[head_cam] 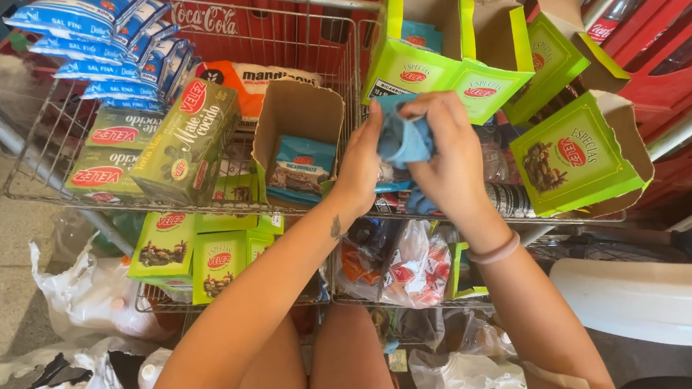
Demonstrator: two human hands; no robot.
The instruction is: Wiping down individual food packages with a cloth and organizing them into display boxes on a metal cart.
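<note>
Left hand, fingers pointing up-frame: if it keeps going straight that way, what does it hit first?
Probably the open lime-green cardboard box on the wire rack, directly beyond the left hand, which grips small blue sachets with the right hand. Depth is unclear; it might pass below the box.

the small light-blue packet (404, 137) pinched between left hand (359, 167) and right hand (448, 157) looks like thin, crinkled plastic film with a slight sheen. the lime-green display boxes (579, 159) are matt printed cardboard outside, raw brown board inside, on a grey wire-mesh metal shelf (44, 158). the blue-and-white soft bags (98, 2) are glossy plastic; the red crates (668, 72) are hard, shiny plastic.
</note>
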